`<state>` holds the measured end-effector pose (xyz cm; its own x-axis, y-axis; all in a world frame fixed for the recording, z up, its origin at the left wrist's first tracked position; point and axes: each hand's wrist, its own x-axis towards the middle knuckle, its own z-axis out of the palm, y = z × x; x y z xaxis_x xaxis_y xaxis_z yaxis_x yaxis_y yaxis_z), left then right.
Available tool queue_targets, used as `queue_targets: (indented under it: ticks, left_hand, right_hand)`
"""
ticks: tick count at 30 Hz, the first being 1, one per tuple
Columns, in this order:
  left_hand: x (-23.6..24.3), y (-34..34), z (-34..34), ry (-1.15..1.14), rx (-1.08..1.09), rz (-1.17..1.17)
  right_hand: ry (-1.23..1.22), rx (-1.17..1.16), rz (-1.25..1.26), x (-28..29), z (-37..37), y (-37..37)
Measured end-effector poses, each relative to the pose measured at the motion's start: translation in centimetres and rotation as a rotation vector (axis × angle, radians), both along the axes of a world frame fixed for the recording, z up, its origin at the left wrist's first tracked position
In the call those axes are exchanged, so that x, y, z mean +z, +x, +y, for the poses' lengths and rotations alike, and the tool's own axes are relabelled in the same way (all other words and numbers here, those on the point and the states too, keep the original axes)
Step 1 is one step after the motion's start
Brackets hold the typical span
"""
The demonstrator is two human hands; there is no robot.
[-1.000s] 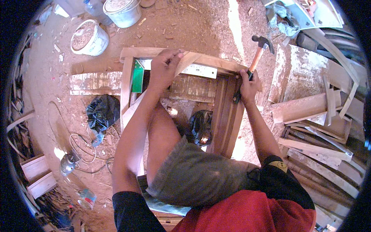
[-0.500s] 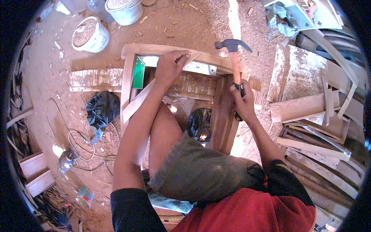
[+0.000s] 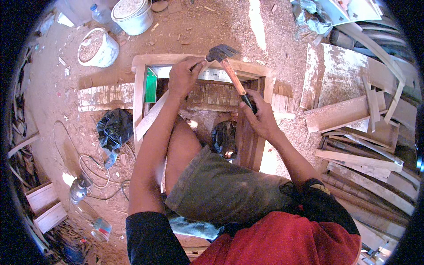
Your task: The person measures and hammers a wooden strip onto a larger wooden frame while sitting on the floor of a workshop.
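Now the right hand (image 3: 260,115) is wrapped firmly around the black grip of one hammer (image 3: 234,78). The left hand (image 3: 182,78) has thumb and fingers drawn together at the upper end of one pale strip (image 3: 151,118); whether they grasp the strip or something small, one cannot tell.

The hammer head has swung leftward from beyond the frame's right corner to the left fingertips, while the left hand has kept its place. That brings tool and fingers to one spot, so the work seems centred there; contact is unclear.

The strip slants across the upper left corner of one wooden frame (image 3: 159,58), from left rail to top rail. Inside that corner sits one green-handled square (image 3: 151,87).

Farther out are two black plastic bags, one left of the frame (image 3: 115,126) and one seen through it (image 3: 223,137), two whitish buckets (image 3: 110,48), one bottle (image 3: 100,15) and one corded tool (image 3: 78,191).
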<state>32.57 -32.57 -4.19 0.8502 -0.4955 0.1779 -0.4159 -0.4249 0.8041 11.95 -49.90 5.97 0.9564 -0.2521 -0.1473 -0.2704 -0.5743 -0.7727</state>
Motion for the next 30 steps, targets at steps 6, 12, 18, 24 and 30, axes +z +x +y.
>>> queue_targets:
  ticks: [6, 12, 18, 24, 30]
  left_hand:
    - [-0.1, 0.0, 0.1, 0.021, 0.001, 0.009]
    - [-0.5, 0.2, 0.2, 0.030, -0.001, -0.043]
    - [-0.6, 0.0, 0.2, -0.005, 0.012, -0.020]
    - [-0.3, 0.0, -0.1, 0.051, 0.002, -0.026]
    - [-0.6, 0.1, 1.0, -0.175, 0.169, -0.121]
  right_hand:
    - [-0.013, 0.010, 0.004, 2.4, 0.8, 0.7]
    - [-0.118, 0.036, 0.087, 0.1, 0.9, 0.7]
    - [-0.130, -0.018, -0.044, 1.2, 1.6, 0.6]
    - [-0.190, 0.014, 0.089, -0.6, 0.6, 0.2]
    - [-0.217, -0.090, -0.199, 3.8, 1.2, 0.0]
